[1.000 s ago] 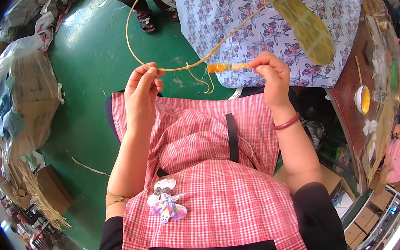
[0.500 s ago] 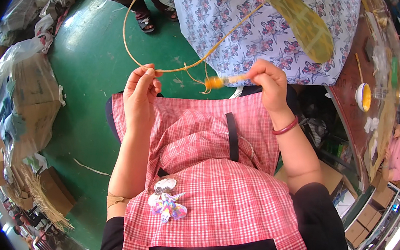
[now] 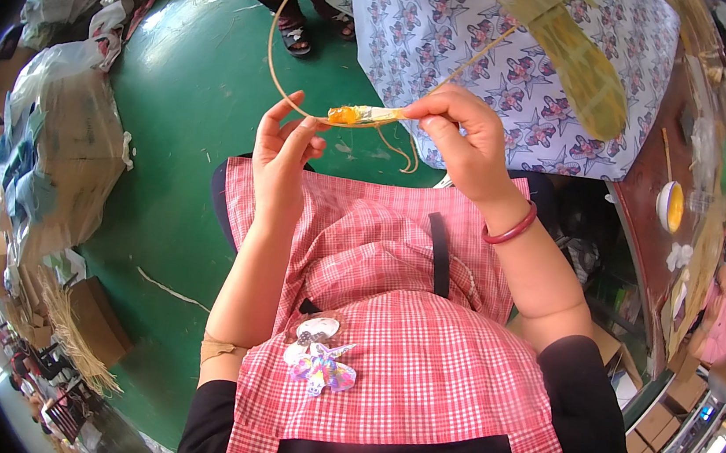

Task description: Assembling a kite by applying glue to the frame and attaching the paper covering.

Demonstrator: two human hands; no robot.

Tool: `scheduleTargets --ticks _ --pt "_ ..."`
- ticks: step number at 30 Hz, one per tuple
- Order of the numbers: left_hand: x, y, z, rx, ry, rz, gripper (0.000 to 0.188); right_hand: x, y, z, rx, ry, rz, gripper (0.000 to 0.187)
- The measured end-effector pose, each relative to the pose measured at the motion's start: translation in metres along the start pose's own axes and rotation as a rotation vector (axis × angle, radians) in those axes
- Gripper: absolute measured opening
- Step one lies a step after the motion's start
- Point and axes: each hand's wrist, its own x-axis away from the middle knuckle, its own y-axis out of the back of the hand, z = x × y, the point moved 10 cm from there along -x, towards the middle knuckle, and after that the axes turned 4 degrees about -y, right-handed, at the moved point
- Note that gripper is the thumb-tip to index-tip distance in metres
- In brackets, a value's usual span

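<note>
Head view: one view inspected; two bare hands were raised beyond a red checked apron.
Hoop: one, thin, cane-coloured; its lower curve ran past the left fingertips.
Left hand: index finger and thumb stood slightly parted at the hoop; whether they pinched it firmly could not be told.
Right hand: closed in a fingertip pinch on the brush's end.
Brush: one, yellow-tipped, between the hands along the hoop; actual contact was uncertain.
Brushwork: in this onlooker's judgement, it called for a steadied hoop, light even strokes and a tip clear of the left fingers.
String: one loose loop, hanging below the brush.
Bowl: one, yellow inside, at right.
Bracelet: one, dark red, right wrist.
Patterned cloth: one, beyond the right hand.
</note>
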Motion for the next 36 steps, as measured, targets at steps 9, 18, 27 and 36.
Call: scheduleTargets --ticks 9,18,27,36 --pt "-0.024 0.009 0.008 0.204 0.105 -0.077 0.025 -0.013 0.017 0.018 0.030 0.009 -0.103 0.014" --pt "-0.008 0.017 0.026 0.186 0.185 -0.063 0.024 0.016 0.050 0.025 0.264 -0.015 -0.141 0.012" --pt "-0.012 0.008 0.024 0.235 0.135 -0.036 0.023 0.077 0.133 0.002 -0.275 -0.253 -0.436 0.015" --pt "-0.014 0.027 0.019 0.186 0.067 -0.029 0.033 0.175 0.370 0.085 0.237 -0.025 -1.153 0.022"
